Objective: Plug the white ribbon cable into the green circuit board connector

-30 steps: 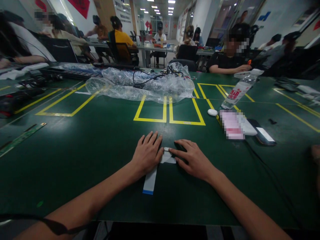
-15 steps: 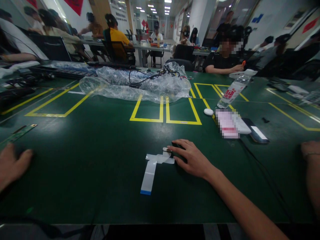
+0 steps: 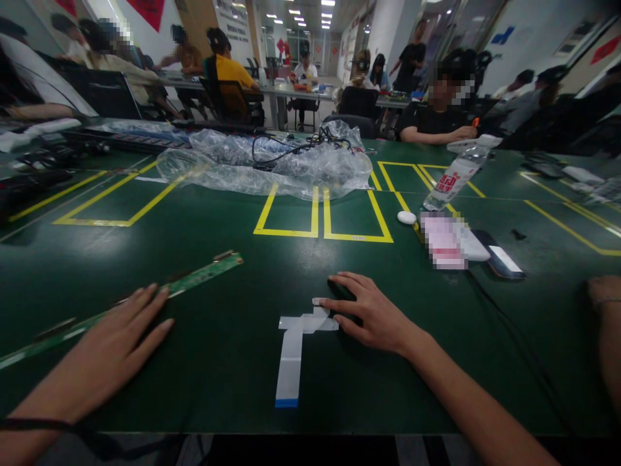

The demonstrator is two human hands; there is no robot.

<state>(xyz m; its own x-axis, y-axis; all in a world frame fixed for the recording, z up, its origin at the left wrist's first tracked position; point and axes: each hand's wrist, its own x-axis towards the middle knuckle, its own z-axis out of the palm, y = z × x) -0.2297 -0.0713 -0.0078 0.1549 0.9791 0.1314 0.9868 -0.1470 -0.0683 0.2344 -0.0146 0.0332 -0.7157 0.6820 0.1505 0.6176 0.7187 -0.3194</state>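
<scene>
A long green circuit board (image 3: 208, 275) lies slanted across the left side of the table. My left hand (image 3: 119, 343) is over its middle, fingers stretched across it and thumb apart on the near side; what the fingertips grip underneath is hidden. In front of me a white flat ribbon cable (image 3: 290, 362) with a blue end lies folded into a cross shape. My right hand (image 3: 373, 314) rests at the cable's upper right, fingers spread, one fingertip touching its short upper end and the thumb near the side fold.
Clear plastic wrap (image 3: 272, 168) with black wires lies at the back of the green table (image 3: 218, 375). On the right are a bottle (image 3: 453, 178), a white oval object (image 3: 406, 217), a pinkish packet (image 3: 441, 241) and a phone (image 3: 504, 259). Another person's arm (image 3: 609, 323) is at the right edge.
My left hand has come in from the left edge, and the circuit board has moved right with it. The ribbon cable has shifted slightly toward me under my right hand.
</scene>
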